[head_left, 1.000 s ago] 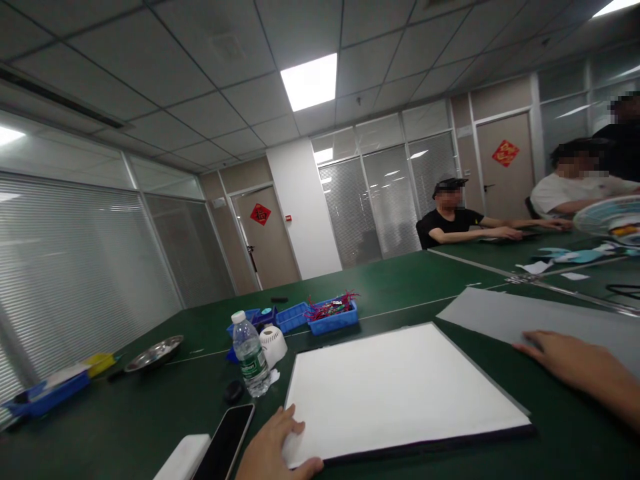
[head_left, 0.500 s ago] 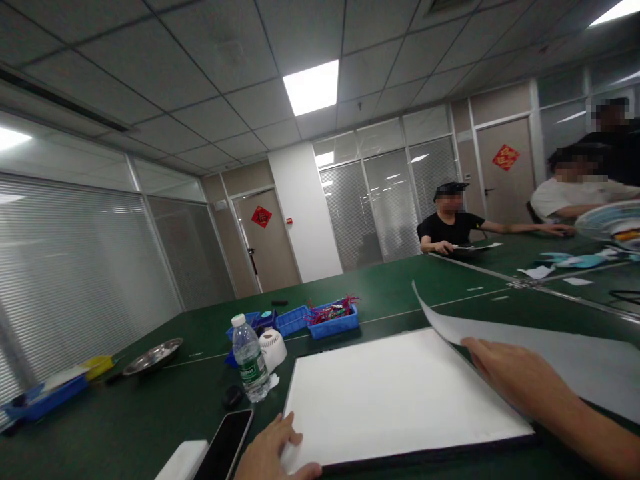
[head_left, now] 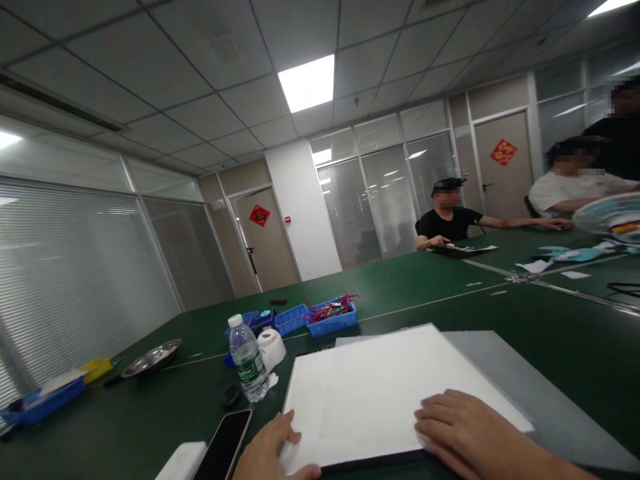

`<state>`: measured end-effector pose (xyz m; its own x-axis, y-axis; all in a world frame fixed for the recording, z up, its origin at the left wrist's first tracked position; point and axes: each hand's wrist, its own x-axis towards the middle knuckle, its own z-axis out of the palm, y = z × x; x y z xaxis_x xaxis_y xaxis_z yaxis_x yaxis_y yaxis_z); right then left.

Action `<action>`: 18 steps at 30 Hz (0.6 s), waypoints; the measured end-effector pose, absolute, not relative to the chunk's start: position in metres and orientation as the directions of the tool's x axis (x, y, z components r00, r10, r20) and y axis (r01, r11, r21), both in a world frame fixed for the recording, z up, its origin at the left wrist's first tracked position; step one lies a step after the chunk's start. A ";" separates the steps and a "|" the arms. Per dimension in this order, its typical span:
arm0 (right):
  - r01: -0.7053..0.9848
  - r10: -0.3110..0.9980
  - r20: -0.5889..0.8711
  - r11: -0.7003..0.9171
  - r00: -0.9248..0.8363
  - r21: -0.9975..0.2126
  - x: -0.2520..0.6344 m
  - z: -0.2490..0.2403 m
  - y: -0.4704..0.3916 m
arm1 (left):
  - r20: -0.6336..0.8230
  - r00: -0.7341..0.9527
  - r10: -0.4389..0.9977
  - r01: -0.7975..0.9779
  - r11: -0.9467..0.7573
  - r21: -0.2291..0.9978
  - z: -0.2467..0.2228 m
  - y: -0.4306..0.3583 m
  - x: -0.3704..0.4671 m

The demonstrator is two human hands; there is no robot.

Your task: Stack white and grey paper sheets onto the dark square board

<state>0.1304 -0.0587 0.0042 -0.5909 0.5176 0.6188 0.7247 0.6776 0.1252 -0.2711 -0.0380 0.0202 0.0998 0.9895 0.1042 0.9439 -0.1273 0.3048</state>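
A stack of white paper point(head_left: 370, 393) lies on a dark board on the green table. My left hand point(head_left: 275, 447) rests at its near left corner, thumb and fingers spread along the edge. On the near right part of the white sheet lies my right hand point(head_left: 465, 430), fingers laid flat over the paper near its front edge. A larger grey sheet point(head_left: 555, 413) sticks out from beneath the white paper on the right and at the back.
Left of the paper are a water bottle point(head_left: 249, 360), a white roll point(head_left: 271, 348), a phone point(head_left: 225, 443) and a white box point(head_left: 183, 461). Blue trays point(head_left: 333, 325) and a metal plate point(head_left: 153, 359) stand farther off. Several people sit or stand across the table point(head_left: 400, 287).
My right hand has let go of the grey sheet's raised edge and moved left onto the white paper. The grey sheet now lies flat, partly underneath. My left hand has stayed in place.
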 end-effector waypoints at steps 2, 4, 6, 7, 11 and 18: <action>0.811 0.681 0.529 0.585 -0.506 0.022 0.145 0.007 -0.050 | 0.135 0.099 0.986 0.941 -0.137 0.310 0.017 -0.037 -0.270; 0.929 0.844 0.449 0.363 -0.294 -0.074 0.169 0.006 -0.035 | 0.163 0.114 0.980 0.937 -0.161 0.310 0.015 -0.036 -0.268; 0.985 0.916 0.396 0.119 -0.060 -0.126 0.201 0.004 -0.020 | 0.158 0.117 0.981 0.941 -0.161 0.299 0.015 -0.036 -0.265; 0.990 0.925 0.378 0.028 0.026 -0.136 0.218 0.002 -0.014 | 0.144 0.109 0.984 0.945 -0.147 0.291 0.016 -0.036 -0.264; 0.978 0.931 0.316 -0.140 0.183 -0.155 0.273 -0.002 -0.002 | 0.045 0.072 0.996 0.968 -0.081 0.236 0.021 -0.037 -0.260; 0.978 0.936 0.313 -0.108 0.160 -0.178 0.266 -0.011 -0.003 | 0.037 0.086 0.996 0.962 -0.092 0.259 0.019 -0.038 -0.264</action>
